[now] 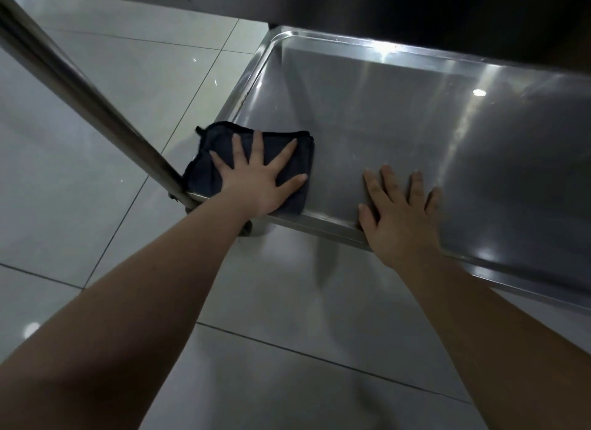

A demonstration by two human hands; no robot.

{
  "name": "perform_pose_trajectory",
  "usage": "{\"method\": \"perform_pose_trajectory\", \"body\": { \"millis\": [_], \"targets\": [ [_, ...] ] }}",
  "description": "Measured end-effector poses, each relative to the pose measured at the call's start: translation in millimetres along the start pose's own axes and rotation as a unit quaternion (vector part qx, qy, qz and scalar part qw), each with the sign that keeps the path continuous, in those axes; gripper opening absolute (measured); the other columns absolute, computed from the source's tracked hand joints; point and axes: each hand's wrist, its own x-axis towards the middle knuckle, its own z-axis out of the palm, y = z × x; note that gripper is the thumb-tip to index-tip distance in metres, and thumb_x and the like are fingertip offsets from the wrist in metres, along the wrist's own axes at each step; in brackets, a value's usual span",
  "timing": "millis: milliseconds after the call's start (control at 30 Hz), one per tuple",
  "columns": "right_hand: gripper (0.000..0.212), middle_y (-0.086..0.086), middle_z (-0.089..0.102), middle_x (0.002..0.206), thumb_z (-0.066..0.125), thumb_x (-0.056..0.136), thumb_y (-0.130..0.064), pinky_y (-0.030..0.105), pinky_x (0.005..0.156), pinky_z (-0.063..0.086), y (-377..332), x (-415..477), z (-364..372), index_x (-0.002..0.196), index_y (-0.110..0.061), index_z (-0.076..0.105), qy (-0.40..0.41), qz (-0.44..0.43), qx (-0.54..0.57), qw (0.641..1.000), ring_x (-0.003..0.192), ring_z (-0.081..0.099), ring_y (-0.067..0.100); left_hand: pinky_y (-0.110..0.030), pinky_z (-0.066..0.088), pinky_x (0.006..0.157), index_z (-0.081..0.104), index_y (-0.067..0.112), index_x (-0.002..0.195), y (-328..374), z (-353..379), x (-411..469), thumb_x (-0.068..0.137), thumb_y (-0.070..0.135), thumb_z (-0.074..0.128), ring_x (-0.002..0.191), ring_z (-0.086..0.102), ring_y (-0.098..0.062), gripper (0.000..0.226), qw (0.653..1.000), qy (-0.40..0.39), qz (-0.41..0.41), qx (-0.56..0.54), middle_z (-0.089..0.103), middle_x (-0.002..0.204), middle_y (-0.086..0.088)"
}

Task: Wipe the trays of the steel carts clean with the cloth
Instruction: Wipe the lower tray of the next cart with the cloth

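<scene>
A low steel tray (399, 109) of a cart fills the upper right, shiny and bare inside. A folded dark blue cloth (208, 160) lies in the tray's near left corner. My left hand (256, 176) presses flat on the cloth with its fingers spread. My right hand (399, 215) lies flat on the tray's near rim and floor, fingers straight, holding nothing. It is about a hand's width to the right of the cloth.
A steel cart post (80, 87) slants from the upper left down to the tray's near left corner. A dark upper shelf (415, 4) overhangs the tray's far side. Glossy pale floor tiles (112, 189) surround the cart.
</scene>
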Motion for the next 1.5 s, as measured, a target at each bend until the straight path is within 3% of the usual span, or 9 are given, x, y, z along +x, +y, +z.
{"method": "perform_pose_trajectory", "body": {
  "millis": [267, 533, 700, 867, 1000, 1133, 1233, 1367, 1500],
  "targets": [
    [0.065, -0.010, -0.004, 0.164, 0.011, 0.093, -0.059, 0.057, 0.118, -0.005, 7, -1, -2, 0.154, -0.041, -0.004, -0.008, -0.003, 0.014, 1.000, 0.149, -0.008, 0.034, -0.079, -0.011, 0.099, -0.012, 0.069, 0.136, 68, 10, 3, 0.069, 0.093, 0.001, 0.147, -0.015, -0.039, 0.072, 0.997, 0.027, 0.075, -0.007, -0.009, 0.164, 0.005],
    [0.064, -0.010, 0.005, 0.164, 0.016, 0.093, -0.060, 0.059, 0.118, -0.002, 7, 0, -1, 0.154, -0.042, 0.004, 0.006, -0.008, 0.029, 1.000, 0.149, -0.001, 0.036, -0.078, -0.010, 0.103, -0.016, 0.072, 0.132, -14, -6, 5, 0.059, 0.098, 0.000, 0.147, -0.017, -0.033, 0.079, 1.000, -0.001, -0.007, -0.009, -0.014, 0.162, 0.011],
    [0.064, -0.008, 0.004, 0.164, 0.015, 0.093, -0.060, 0.060, 0.116, -0.006, 6, 0, 1, 0.154, -0.041, 0.004, 0.004, -0.010, 0.028, 1.000, 0.149, -0.004, 0.038, -0.078, -0.010, 0.102, -0.032, 0.074, 0.119, -1, -1, -4, 0.053, 0.099, -0.010, 0.146, -0.021, -0.037, 0.074, 1.000, -0.010, -0.019, -0.016, -0.022, 0.161, 0.008],
    [0.061, -0.011, -0.003, 0.164, 0.020, 0.098, -0.058, 0.060, 0.116, -0.008, 7, 5, -5, 0.154, -0.041, 0.002, -0.024, -0.016, 0.050, 0.998, 0.149, -0.010, 0.036, -0.079, -0.008, 0.101, -0.032, 0.072, 0.123, 22, 0, -14, 0.057, 0.097, -0.006, 0.144, -0.023, -0.041, 0.074, 0.999, -0.029, -0.014, -0.013, -0.024, 0.160, 0.007],
    [0.052, -0.007, 0.011, 0.164, 0.032, 0.102, -0.047, 0.050, 0.118, -0.001, 36, 0, -15, 0.153, -0.035, 0.025, -0.004, -0.045, 0.148, 0.988, 0.151, 0.002, 0.027, -0.080, -0.008, 0.100, -0.028, 0.069, 0.128, 45, 2, -23, 0.059, 0.096, -0.006, 0.144, -0.023, -0.042, 0.078, 1.000, -0.029, 0.006, -0.007, -0.024, 0.160, 0.007],
    [0.047, -0.006, 0.020, 0.162, 0.037, 0.102, -0.038, 0.055, 0.117, 0.004, 118, -17, -21, 0.148, -0.029, 0.037, 0.030, 0.028, 0.109, 0.993, 0.150, 0.009, 0.025, -0.081, -0.008, 0.098, -0.027, 0.066, 0.131, 92, 11, -33, 0.062, 0.094, -0.006, 0.143, -0.023, -0.044, 0.078, 0.999, -0.026, 0.031, 0.005, -0.025, 0.160, 0.005],
    [0.048, -0.007, 0.017, 0.162, 0.031, 0.102, -0.041, 0.061, 0.117, 0.003, 176, -36, -22, 0.150, -0.035, 0.029, -0.013, 0.088, 0.053, 0.995, 0.149, 0.007, 0.030, -0.082, -0.010, 0.095, -0.025, 0.062, 0.137, 143, 23, -41, 0.067, 0.092, -0.006, 0.142, -0.024, -0.047, 0.078, 0.998, -0.013, 0.057, 0.008, -0.024, 0.160, 0.002],
    [0.050, -0.021, -0.007, 0.161, 0.017, 0.101, -0.057, 0.065, 0.113, -0.008, 198, -47, -17, 0.148, -0.056, 0.000, -0.091, 0.128, 0.058, 0.986, 0.148, -0.013, 0.033, -0.082, -0.013, 0.093, -0.024, 0.059, 0.139, 207, 36, -52, 0.070, 0.090, -0.008, 0.141, -0.024, -0.049, 0.077, 0.997, 0.006, 0.078, 0.008, -0.023, 0.161, 0.000],
    [0.047, -0.024, -0.008, 0.160, 0.017, 0.102, -0.054, 0.063, 0.110, -0.015, 199, -43, -15, 0.147, -0.058, 0.003, -0.086, 0.128, 0.121, 0.981, 0.148, -0.017, 0.027, -0.082, -0.016, 0.089, -0.026, 0.057, 0.139, 257, 44, -58, 0.070, 0.087, -0.010, 0.140, -0.024, -0.051, 0.077, 0.996, 0.006, 0.087, 0.005, -0.024, 0.161, -0.002]
  ]
}}
